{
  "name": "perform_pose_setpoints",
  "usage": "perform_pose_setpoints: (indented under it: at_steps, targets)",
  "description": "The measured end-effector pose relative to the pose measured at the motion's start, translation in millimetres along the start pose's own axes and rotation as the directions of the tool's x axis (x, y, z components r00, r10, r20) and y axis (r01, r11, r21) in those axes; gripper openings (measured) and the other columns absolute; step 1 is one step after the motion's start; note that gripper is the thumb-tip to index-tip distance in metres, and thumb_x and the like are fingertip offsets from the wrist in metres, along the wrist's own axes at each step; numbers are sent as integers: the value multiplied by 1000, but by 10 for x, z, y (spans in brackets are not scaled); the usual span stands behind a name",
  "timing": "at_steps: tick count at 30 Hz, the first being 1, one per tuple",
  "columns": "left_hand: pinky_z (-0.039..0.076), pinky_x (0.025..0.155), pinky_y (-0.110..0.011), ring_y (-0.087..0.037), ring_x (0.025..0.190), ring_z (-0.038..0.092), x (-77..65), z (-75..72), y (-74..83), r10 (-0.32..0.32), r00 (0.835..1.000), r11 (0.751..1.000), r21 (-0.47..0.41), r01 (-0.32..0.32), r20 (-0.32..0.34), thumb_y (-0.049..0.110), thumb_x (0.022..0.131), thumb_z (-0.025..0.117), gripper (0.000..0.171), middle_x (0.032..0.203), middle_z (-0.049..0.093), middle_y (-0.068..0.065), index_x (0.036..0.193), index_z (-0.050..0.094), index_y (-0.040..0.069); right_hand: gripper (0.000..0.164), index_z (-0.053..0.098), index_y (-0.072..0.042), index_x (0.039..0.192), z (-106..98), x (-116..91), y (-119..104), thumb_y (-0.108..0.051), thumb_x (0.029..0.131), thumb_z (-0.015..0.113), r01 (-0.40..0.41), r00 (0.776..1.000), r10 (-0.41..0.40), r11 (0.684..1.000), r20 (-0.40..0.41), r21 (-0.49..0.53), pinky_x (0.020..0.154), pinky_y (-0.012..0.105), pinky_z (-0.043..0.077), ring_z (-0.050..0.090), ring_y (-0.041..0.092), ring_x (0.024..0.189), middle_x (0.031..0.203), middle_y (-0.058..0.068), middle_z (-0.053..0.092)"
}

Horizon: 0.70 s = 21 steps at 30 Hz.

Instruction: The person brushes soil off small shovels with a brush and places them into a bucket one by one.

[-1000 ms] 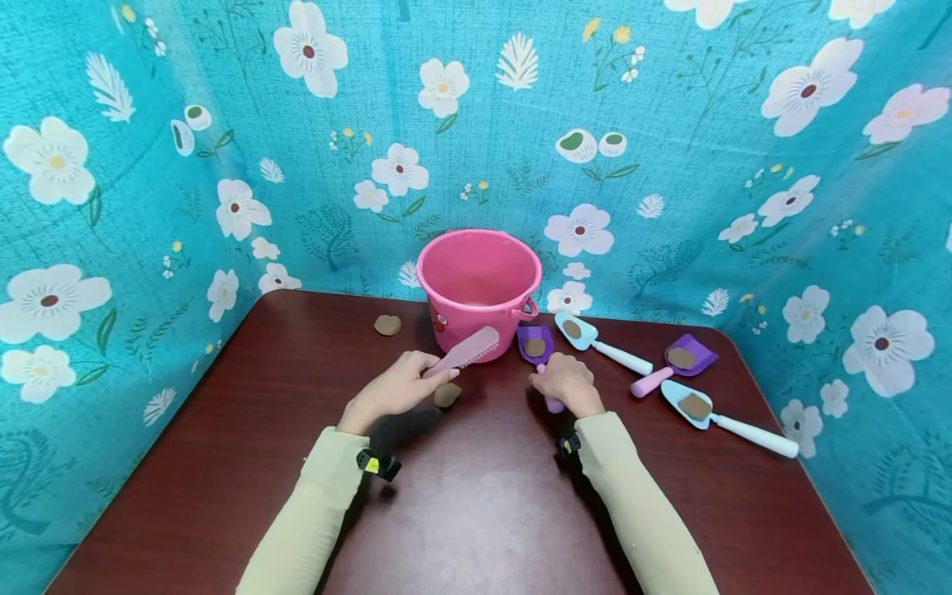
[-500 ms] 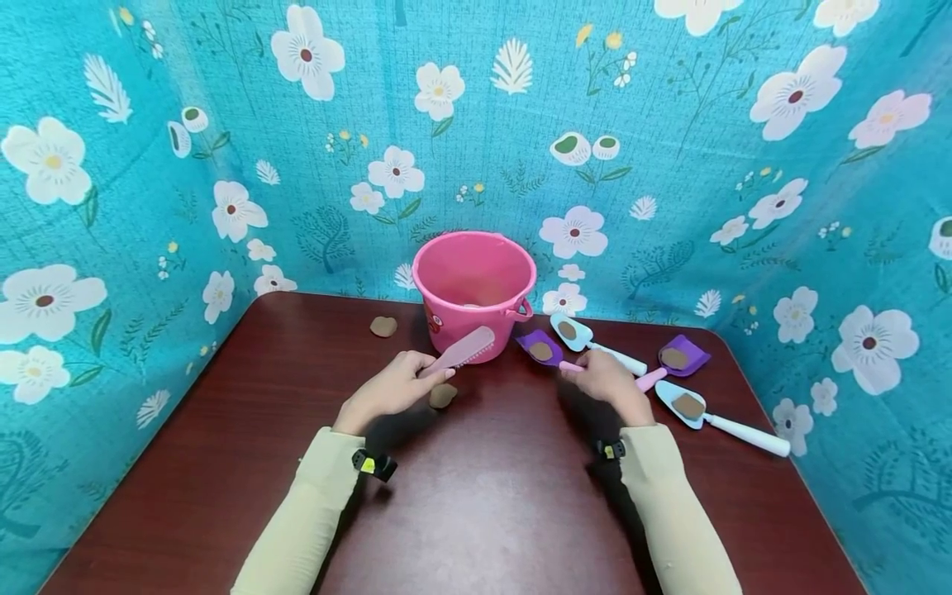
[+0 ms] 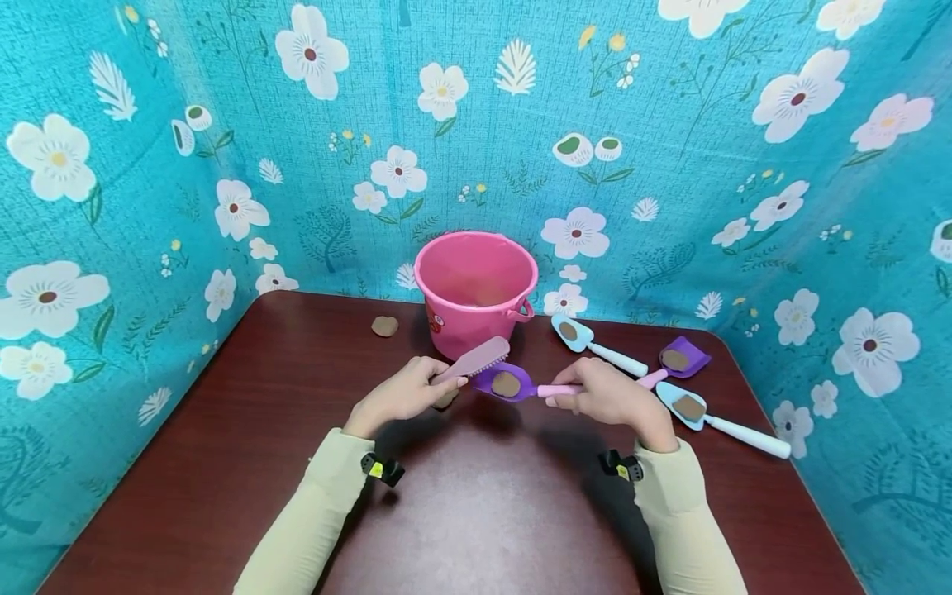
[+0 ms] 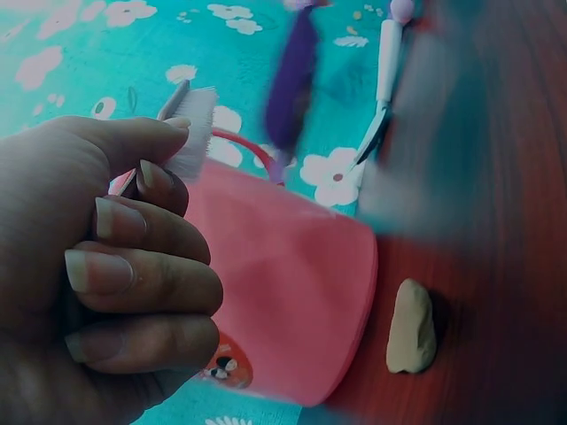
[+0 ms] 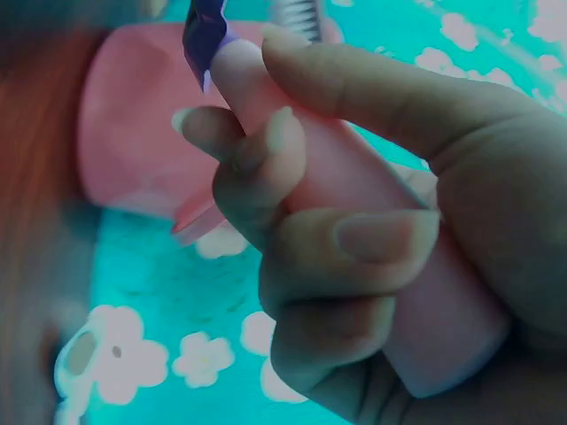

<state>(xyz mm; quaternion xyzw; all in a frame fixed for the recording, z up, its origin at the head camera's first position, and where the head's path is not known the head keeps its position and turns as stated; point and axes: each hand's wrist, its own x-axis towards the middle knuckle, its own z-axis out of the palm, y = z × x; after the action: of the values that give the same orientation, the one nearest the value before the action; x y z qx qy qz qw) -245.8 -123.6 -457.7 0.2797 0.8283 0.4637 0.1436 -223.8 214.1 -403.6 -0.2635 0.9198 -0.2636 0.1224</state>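
Observation:
My left hand (image 3: 402, 390) grips a pink brush (image 3: 482, 354) with pale bristles, tilted up to the right in front of the pink bucket (image 3: 464, 326). My right hand (image 3: 610, 395) holds a small purple scoop (image 3: 525, 383) by its pink handle (image 5: 363, 186), fingers wrapped around it. A flat brown lump (image 3: 506, 384) lies in the scoop's blade. The blade points left, just under the brush's bristle end, with a shadow on the table below. Another brown lump (image 4: 412, 328) lies on the table by my left fingers, partly hidden in the head view.
One more brown lump (image 3: 384, 326) lies left of the bucket. To the right lie two light blue trowels, a far one (image 3: 619, 359) and a near one (image 3: 751, 436), plus a second purple scoop (image 3: 696, 355), each bearing a brown lump. Floral cloth (image 3: 476, 124) encloses the table's back and sides.
My right hand has lifted the purple scoop with its lump from beside the bucket and swung its blade leftward to the brush. The brush has shifted slightly right.

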Motion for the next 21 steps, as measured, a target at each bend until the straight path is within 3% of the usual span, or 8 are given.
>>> perform_pose_setpoints:
  at_steps: [5,12,16,21]
  targets:
    - [34,48,-24,-9,51,39,11,73,79,36,999,999,36,-36,9,44,101,61,38,58,46,2,78,61,14,23,69,-26,74,-20,14,-173,-35,94,74,-5,996,1,999,-90,-38,51,25,36,39,6,48,53,-10,42]
    - [34,52,-23,-6,54,37,62,243,192,85,995,989,117,-91,53,36,103,60,34,59,42,6,79,62,13,13,75,-20,86,30,40,-224,-32,92,76,-7,991,2,999,-133,-38,53,26,39,42,6,51,56,-11,49]
    - [34,49,-22,-5,50,38,56,276,201,45,998,974,221,-53,42,36,103,60,32,57,43,7,79,61,16,15,78,-18,92,40,16,-210,-32,91,78,-31,989,23,998,-143,-59,55,28,42,48,8,54,60,-11,57]
    - [36,49,-23,-5,50,42,30,227,206,-3,999,933,361,18,-43,34,101,63,32,57,46,6,78,61,13,17,81,-17,95,9,-4,-197,-33,90,78,-52,989,39,995,-145,-83,56,29,44,50,9,54,59,-12,59]
